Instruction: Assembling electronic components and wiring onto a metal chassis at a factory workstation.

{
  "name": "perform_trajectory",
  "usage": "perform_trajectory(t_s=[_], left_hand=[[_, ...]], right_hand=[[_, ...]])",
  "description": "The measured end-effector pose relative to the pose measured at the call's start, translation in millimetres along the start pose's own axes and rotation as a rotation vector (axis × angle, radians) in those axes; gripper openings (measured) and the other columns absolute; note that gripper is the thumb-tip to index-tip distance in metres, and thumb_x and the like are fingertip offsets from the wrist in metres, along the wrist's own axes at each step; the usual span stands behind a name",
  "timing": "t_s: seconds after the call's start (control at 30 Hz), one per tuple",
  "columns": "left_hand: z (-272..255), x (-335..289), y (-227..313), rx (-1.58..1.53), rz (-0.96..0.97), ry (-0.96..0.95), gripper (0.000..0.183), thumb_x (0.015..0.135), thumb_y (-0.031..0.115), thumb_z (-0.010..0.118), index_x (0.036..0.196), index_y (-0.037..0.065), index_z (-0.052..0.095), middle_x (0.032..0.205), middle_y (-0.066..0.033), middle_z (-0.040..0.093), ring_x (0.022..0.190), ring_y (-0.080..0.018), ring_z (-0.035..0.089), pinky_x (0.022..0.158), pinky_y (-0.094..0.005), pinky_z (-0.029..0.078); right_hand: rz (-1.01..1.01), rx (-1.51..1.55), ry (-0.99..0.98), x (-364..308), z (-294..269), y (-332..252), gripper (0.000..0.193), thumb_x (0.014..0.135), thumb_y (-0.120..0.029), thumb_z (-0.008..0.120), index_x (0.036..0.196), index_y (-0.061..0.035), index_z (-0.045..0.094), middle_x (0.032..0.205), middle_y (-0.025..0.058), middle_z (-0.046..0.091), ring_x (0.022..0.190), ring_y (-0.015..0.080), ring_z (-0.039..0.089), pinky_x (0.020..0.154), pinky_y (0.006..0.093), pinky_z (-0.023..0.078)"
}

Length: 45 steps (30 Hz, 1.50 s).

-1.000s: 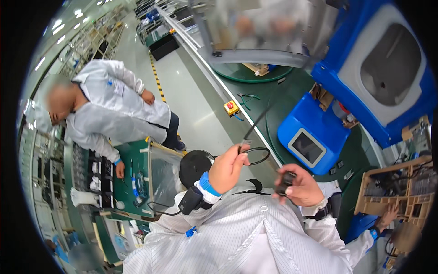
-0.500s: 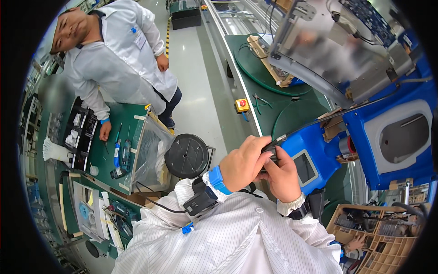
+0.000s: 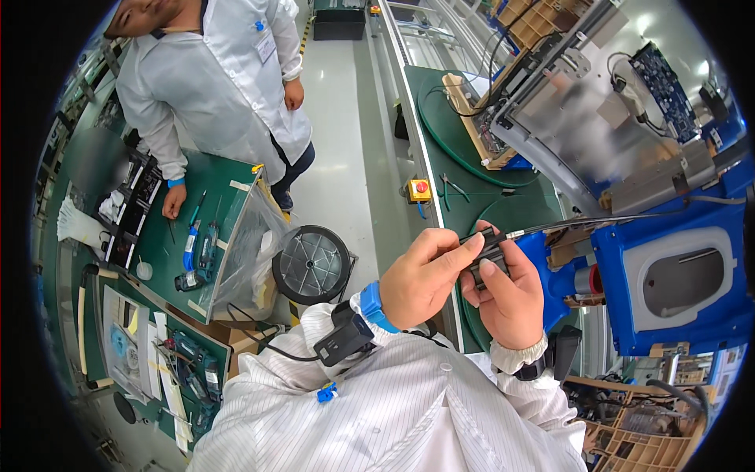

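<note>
At chest height both my hands hold one small black cable connector [image 3: 491, 250] with a blocky, ridged body. My left hand [image 3: 425, 279], a blue band at its wrist, pinches its near side between thumb and fingers. My right hand [image 3: 510, 303] is wrapped round the lower part, thumb laid on top. A black cable [image 3: 566, 223] with a silvery metal end meets the connector and runs right toward the machine. My fingers hide most of the connector, and I cannot tell whether the cable end is fully seated.
A large metal-and-blue machine housing [image 3: 609, 271] stands at right. Behind my hands, pliers [image 3: 454, 189] and a green hose lie on a green bench, a red-and-yellow emergency button [image 3: 419, 189] on its edge. At left, a co-worker [image 3: 212, 86] stands by a table with power drivers [image 3: 206, 248].
My hands have moved slightly right and parted a little around the connector. The black cable running to the machine now shows. In the picture, the co-worker has shifted upward.
</note>
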<state>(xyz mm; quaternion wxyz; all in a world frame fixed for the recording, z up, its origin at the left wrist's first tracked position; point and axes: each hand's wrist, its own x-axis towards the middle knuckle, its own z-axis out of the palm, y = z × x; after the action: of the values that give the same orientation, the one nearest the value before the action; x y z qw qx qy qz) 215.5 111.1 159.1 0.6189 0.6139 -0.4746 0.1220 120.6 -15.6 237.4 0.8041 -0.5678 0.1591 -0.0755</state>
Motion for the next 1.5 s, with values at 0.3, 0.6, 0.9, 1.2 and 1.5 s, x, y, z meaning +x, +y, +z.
perform_trajectory(t_s=[0.3, 0.6, 0.9, 1.2, 1.5], left_hand=[[4.5, 7.9, -6.7, -0.198, 0.002, 0.175, 0.029, 0.091, -0.010, 0.063, 0.117, 0.004, 0.063, 0.101, -0.0119, 0.061, 0.082, -0.0264, 0.063, 0.072, -0.0321, 0.053], [10.2, 3.7, -3.5, -0.392, 0.043, 0.170, 0.042, 0.086, -0.016, 0.062, 0.121, 0.006, 0.060, 0.105, -0.0134, 0.061, 0.083, -0.0242, 0.064, 0.072, -0.0309, 0.053], [9.5, 0.2, -4.1, -0.300, 0.132, 0.128, 0.046, 0.081, -0.017, 0.068, 0.121, 0.005, 0.060, 0.109, -0.0147, 0.060, 0.088, -0.0282, 0.064, 0.072, -0.0332, 0.054], [18.4, -13.0, -4.4, -0.162, 0.221, 0.122, 0.047, 0.078, -0.014, 0.072, 0.120, 0.003, 0.059, 0.116, -0.0183, 0.063, 0.092, -0.0350, 0.068, 0.074, -0.0365, 0.057], [9.3, -0.9, 2.0, -0.172, 0.388, 0.169, 0.036, 0.070, -0.011, 0.077, 0.103, -0.006, 0.065, 0.109, -0.0231, 0.065, 0.093, -0.0377, 0.069, 0.079, -0.0431, 0.060]], right_hand=[[-0.180, -0.037, -0.267, 1.1, -14.6, -4.2, 0.071, 0.088, 0.006, 0.053, 0.153, 0.0059, 0.025, 0.127, 0.0176, 0.058, 0.098, 0.0207, 0.065, 0.080, 0.0321, 0.055], [-0.168, -0.008, -0.241, -5.3, -20.3, -1.1, 0.089, 0.082, -0.019, 0.083, 0.149, 0.0075, 0.031, 0.149, 0.0333, 0.040, 0.092, 0.0350, 0.073, 0.066, 0.0354, 0.064], [-0.348, -0.036, -0.095, -6.9, -2.7, 8.1, 0.076, 0.075, -0.008, 0.087, 0.140, 0.0036, 0.049, 0.137, 0.0207, 0.058, 0.116, 0.0240, 0.064, 0.102, 0.0359, 0.051], [-0.338, -0.015, 0.113, -9.3, 17.7, 10.9, 0.045, 0.080, 0.002, 0.077, 0.122, 0.0006, 0.058, 0.112, 0.0158, 0.069, 0.098, 0.0193, 0.066, 0.091, 0.0323, 0.053], [-0.345, 0.090, 0.019, -12.1, 16.2, 5.6, 0.037, 0.082, -0.002, 0.077, 0.114, 0.0000, 0.059, 0.106, 0.0149, 0.069, 0.100, 0.0209, 0.065, 0.091, 0.0337, 0.051]])
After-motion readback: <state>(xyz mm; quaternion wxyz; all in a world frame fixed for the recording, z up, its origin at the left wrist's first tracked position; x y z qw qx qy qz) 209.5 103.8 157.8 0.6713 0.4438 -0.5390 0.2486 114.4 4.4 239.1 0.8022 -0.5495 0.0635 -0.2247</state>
